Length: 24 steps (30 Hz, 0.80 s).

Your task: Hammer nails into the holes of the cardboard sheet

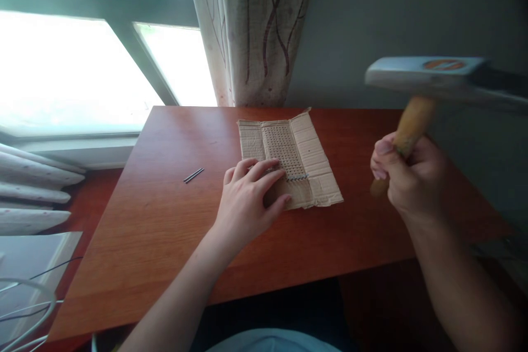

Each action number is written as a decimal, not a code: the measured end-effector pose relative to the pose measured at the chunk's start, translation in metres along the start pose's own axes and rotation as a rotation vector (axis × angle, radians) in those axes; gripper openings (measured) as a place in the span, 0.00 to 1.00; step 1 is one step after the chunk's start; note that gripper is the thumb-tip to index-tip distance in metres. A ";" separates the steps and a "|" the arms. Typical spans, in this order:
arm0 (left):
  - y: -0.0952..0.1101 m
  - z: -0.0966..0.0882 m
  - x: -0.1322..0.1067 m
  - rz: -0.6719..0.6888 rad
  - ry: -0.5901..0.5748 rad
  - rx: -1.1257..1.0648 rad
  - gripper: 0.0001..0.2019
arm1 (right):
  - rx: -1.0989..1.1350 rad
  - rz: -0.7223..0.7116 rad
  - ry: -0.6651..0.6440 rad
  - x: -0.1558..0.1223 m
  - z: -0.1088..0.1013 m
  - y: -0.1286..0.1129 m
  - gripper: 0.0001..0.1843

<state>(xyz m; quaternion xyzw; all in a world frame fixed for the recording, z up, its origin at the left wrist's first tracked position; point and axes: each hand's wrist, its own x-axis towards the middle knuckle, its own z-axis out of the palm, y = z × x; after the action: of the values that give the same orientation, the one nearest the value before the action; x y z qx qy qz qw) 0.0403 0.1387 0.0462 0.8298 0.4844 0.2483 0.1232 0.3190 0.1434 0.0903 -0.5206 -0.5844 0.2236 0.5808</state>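
Note:
My right hand (pixel 412 170) is wrapped around the wooden handle of a hammer (pixel 429 74), raised over the right side of the table with its metal head up. With fingers spread, my left hand (pixel 251 195) rests on the lower left part of a creased cardboard sheet (pixel 322 181). A grid of small holes (pixel 284 148) covers the sheet's middle panel. Along the grid's near edge runs a row of small, shiny metal bits (pixel 297 178), close to my left fingertips; their kind is too small to make out. My left palm and fingers hide part of the cardboard.
The reddish-brown wooden table (pixel 165 242) carries two thin dark metal rods (pixel 193 175) left of my left hand. Behind it hang a patterned curtain (pixel 264 27) and a grey wall. A window is at left; white cables (pixel 37 302) lie low at the left.

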 end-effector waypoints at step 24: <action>-0.008 -0.010 0.003 0.075 0.080 -0.243 0.16 | 0.373 0.079 0.103 0.021 0.043 0.058 0.31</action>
<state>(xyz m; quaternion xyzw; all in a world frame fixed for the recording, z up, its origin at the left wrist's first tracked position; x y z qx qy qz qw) 0.0301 0.1449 0.0523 0.8158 0.4241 0.3422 0.1940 0.3044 0.1972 0.0401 -0.4372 -0.4813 0.3239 0.6872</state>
